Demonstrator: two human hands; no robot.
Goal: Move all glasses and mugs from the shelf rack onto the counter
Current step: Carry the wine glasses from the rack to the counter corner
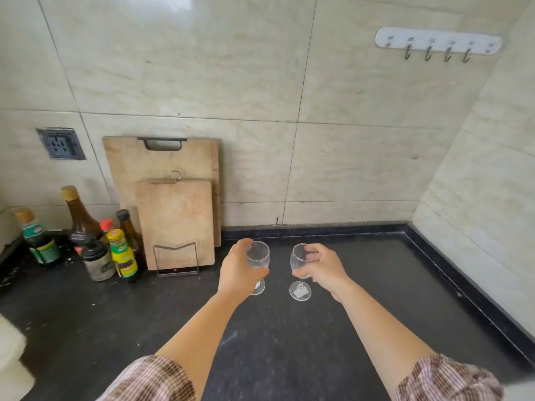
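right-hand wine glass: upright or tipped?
Upright: the wine glass gripped by the right hand has its stem near vertical, with the bowl above the foot, which looks set on the counter.

Counter point(376, 299) lies open at right and bottom of frame; bottles point(121, 253) and leaning cutting boards point(175, 224) crowd the left, wine glasses point(296, 257) occupy the centre

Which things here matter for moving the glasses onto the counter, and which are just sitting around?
For the job: left wine glass, held by the left hand; right wine glass, held by the right hand; black counter.

Just lying about: cutting boards, sauce bottles, hook rail, wall socket.
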